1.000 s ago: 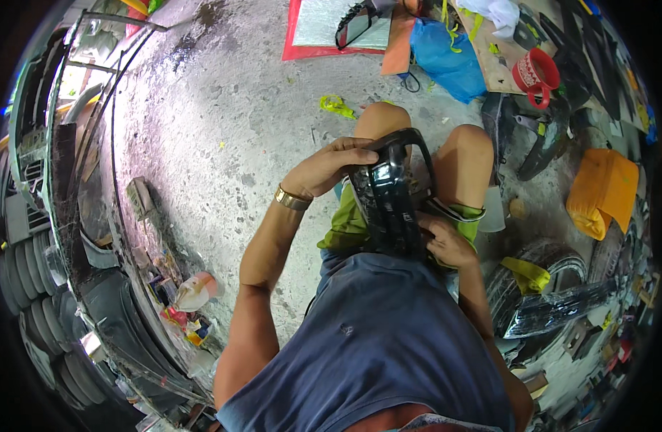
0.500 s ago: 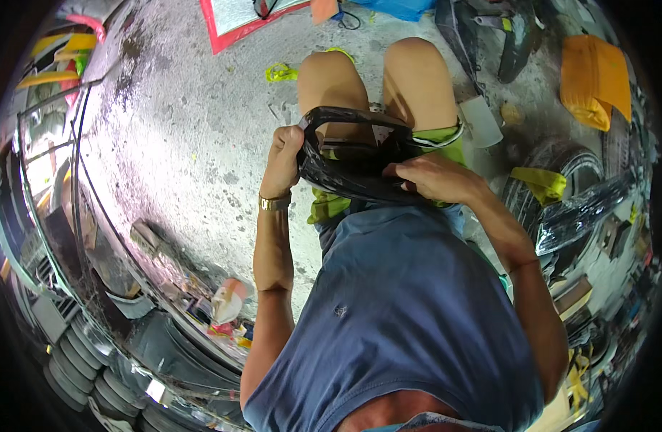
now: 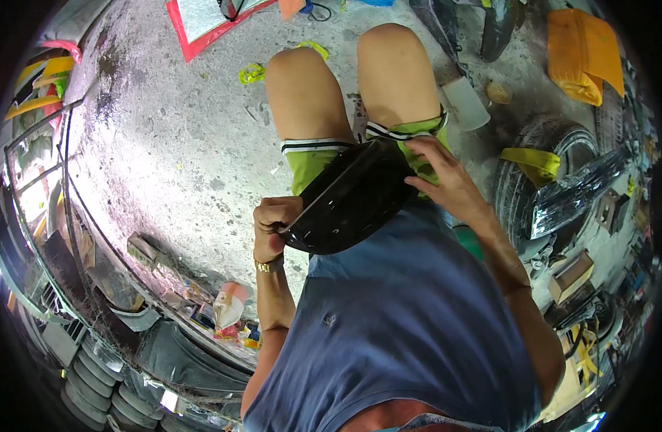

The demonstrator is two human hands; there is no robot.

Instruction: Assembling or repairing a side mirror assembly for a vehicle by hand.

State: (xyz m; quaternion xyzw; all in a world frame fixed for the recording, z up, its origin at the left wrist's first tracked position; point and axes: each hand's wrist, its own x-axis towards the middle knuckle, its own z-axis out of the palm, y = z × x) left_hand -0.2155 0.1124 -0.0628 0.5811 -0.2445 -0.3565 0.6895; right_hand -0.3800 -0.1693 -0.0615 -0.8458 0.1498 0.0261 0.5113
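Observation:
A glossy black curved plastic cover (image 3: 356, 205) is tilted over my lap, its smooth rounded outside facing up. My left hand (image 3: 272, 225) is closed around its lower left end, thumb bent in at the rim. At the upper right end, my right hand (image 3: 446, 180) holds the edge between thumb and fingertips, which are spread a little apart. The cover's hollow side is turned away and hidden. Beneath it are my green shorts (image 3: 309, 164) with black and white hems.
On the right, a tire (image 3: 514, 162) lies with a yellow strip (image 3: 536, 165) and a clear-wrapped black piece (image 3: 583, 191). An orange package (image 3: 583, 56) sits farther back. A metal frame (image 3: 66, 158) stands at left. A red-edged white sheet (image 3: 209, 25) lies ahead.
The black cover has been turned over, from its open hollow side to its smooth outside. My left hand moved lower with it; my right hand left the inside for the upper right end.

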